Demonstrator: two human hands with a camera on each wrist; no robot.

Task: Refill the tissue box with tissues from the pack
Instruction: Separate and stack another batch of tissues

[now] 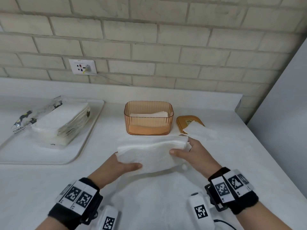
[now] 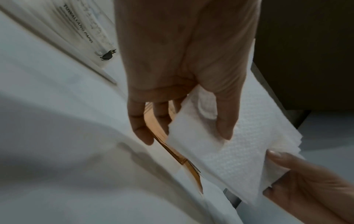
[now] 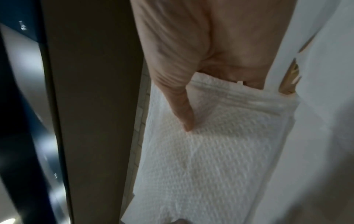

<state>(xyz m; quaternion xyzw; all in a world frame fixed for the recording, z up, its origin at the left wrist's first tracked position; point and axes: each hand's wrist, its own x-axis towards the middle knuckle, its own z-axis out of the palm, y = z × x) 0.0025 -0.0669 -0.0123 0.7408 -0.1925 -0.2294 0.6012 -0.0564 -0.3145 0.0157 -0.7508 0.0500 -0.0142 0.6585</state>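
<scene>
Countertop (image 1: 166,196) white, brick wall (image 1: 149,39) behind — both hands pinching tissue stack (image 1: 149,151) ends.

The tissue stack (image 1: 149,151) hides both hands' fingers beneath it.

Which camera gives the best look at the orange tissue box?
The head view. It shows the whole orange tissue box, lid off, standing on the counter with a few tissues inside. The left wrist view shows only an orange sliver between fingers and the tissue stack; the right wrist view shows a small orange patch, identity unclear.
</scene>
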